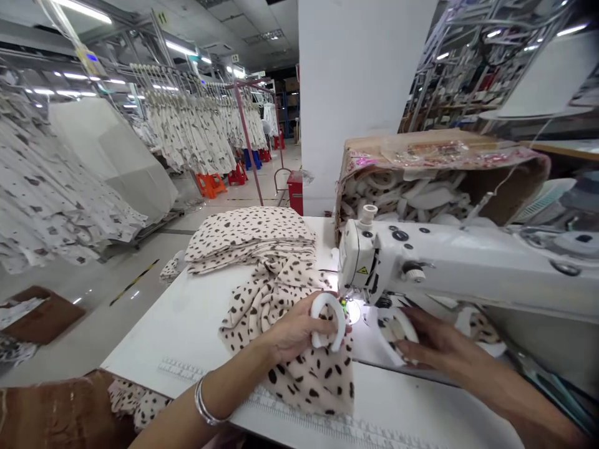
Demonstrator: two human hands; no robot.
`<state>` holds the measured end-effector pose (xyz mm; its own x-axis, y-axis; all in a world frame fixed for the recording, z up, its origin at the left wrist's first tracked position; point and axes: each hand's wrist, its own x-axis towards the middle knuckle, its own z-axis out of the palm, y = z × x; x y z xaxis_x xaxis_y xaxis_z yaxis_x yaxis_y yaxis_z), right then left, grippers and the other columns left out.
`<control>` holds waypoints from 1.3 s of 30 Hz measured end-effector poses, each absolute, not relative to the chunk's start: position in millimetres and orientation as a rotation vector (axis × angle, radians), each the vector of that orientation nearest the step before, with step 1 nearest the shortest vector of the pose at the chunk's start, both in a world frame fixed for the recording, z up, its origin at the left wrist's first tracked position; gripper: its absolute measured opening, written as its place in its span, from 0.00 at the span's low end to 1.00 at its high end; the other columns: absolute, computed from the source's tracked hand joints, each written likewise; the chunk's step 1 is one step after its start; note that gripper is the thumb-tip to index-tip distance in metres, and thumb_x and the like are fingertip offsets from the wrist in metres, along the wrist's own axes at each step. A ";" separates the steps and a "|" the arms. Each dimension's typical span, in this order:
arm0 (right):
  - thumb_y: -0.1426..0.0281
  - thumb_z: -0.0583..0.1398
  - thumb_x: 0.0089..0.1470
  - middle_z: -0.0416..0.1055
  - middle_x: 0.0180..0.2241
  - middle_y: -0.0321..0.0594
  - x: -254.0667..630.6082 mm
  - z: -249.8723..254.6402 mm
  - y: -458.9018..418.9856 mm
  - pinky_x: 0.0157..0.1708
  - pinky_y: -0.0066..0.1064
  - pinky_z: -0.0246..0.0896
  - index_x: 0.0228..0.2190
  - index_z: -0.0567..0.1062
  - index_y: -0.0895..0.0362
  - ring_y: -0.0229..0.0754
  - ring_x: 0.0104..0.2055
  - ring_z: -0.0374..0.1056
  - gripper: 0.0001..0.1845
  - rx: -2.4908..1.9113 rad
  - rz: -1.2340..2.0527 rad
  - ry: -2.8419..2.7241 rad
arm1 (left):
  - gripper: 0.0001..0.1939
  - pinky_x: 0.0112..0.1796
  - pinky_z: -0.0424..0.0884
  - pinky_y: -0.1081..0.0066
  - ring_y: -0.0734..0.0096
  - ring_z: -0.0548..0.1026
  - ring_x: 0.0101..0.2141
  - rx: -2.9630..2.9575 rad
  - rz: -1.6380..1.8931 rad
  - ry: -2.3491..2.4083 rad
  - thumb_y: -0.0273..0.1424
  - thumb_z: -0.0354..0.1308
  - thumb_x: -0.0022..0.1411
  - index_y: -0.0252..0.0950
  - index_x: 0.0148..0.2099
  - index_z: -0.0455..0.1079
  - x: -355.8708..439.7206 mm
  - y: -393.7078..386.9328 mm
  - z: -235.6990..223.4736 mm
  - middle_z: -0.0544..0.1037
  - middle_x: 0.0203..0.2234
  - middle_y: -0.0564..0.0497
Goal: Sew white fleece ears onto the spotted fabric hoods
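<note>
White trim curved round in the left hand (304, 330), its fingers closed on that looped strip (337, 305) and the spotted fabric (322, 380) hanging over the table (187, 312)! Across by the sewing machine (449, 255), the right hand (433, 340) had its fingers closed on a second white-edged piece (407, 324), just beneath the machine's arm, while a spotted stack (253, 234) lay behind.

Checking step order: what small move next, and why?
I'd probably ease the white curved piece in the left hand toward the needle: it's held just beside the sewing machine's lit stitching area, while the right hand is at a similar piece.
</note>
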<state>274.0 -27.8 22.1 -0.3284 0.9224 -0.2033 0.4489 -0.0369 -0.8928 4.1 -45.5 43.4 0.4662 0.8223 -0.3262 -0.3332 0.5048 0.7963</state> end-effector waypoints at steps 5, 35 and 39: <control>0.58 0.66 0.47 0.73 0.39 0.43 244.3 28.5 -36.9 0.44 0.40 0.67 0.40 0.71 0.58 0.49 0.44 0.70 0.22 -1.160 1.841 -1.630 | 0.33 0.40 0.70 0.68 0.63 0.73 0.42 0.719 0.772 0.811 0.14 0.65 0.42 0.38 0.51 0.67 5.8 -42.3 34.8 0.73 0.38 0.49; 0.42 0.50 0.57 0.76 0.35 0.49 238.0 28.4 -33.5 0.37 0.38 0.74 0.39 0.76 0.60 0.43 0.33 0.73 0.34 -1.213 2.012 -1.340 | 0.28 0.41 0.72 0.66 0.60 0.74 0.43 0.532 0.746 0.744 0.51 0.47 0.67 0.33 0.50 0.72 9.9 -40.0 33.1 0.76 0.43 0.42; 0.41 0.49 0.56 0.76 0.34 0.49 237.1 26.2 -31.5 0.35 0.37 0.74 0.38 0.76 0.61 0.42 0.32 0.73 0.36 -1.200 2.036 -1.305 | 0.30 0.44 0.72 0.66 0.61 0.74 0.44 0.527 0.754 0.704 0.52 0.46 0.67 0.32 0.51 0.72 9.2 -39.6 31.0 0.76 0.44 0.42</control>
